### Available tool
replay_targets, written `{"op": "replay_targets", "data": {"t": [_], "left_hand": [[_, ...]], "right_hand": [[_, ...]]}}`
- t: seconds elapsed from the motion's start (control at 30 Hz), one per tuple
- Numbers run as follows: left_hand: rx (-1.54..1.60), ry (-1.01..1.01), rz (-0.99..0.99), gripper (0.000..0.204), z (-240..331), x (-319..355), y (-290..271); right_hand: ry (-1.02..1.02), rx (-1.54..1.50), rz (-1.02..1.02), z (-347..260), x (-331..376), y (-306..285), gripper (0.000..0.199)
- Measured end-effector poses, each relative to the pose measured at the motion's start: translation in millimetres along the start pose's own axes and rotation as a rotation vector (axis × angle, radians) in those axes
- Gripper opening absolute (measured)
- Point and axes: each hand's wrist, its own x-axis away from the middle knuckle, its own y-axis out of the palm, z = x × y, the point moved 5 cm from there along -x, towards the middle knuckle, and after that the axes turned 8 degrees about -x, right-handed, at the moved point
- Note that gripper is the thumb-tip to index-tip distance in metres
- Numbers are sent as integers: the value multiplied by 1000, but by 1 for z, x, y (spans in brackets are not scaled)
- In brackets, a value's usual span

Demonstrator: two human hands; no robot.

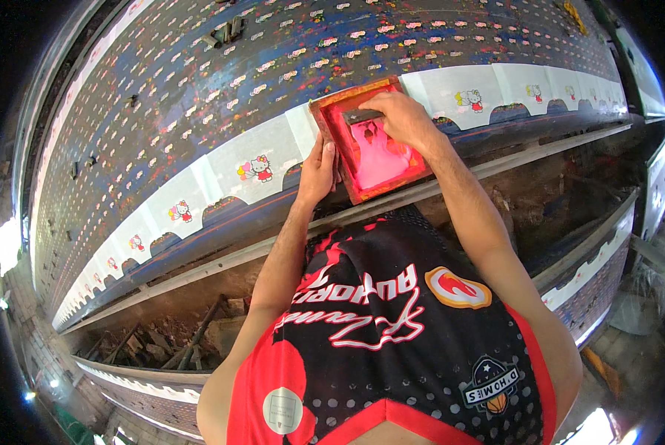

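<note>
Evidently the work stands partway, mid-pull as far as one can judge, at the wooden frame [392, 187], which lies over the near edge of the long dark desk [303, 37] and straddles a row of white sheets. Inside the frame, glossy pink ink [377, 162] spreads thickly over the middle and near part, with the dark blade [362, 116] standing toward its far end. The person's right hand [405, 119] reaches in over the frame's far right corner, fingers closed round the blade; the left hand [319, 172] lies along the frame's left side, its fingers straight and touching the wood — whether they grip or merely steady it, one cannot tell. Left of the frame, the sheets [214, 176] bear cat figures [258, 168] whose balloons seem to include pink, so that stretch looks done for this colour. Right of the frame, similar sheets [521, 79] carry cat figures [472, 101] whose balloons appear mostly yellow — probably what is left. The print beneath the frame is hidden, so its state cannot be told. Beyond the frame, the desk is dotted with small pale printed marks and colour smears.
</note>
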Motion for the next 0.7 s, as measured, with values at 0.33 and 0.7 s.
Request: {"op": "replay_targets", "data": {"t": [0.33, 0.7], "left_hand": [[-2, 17, 18, 71, 6, 3, 0], [57, 119, 40, 64, 50, -26, 102]], "right_hand": [[16, -23, 110, -22, 115, 38, 52], [-40, -53, 162, 59, 147, -47, 51]]}}
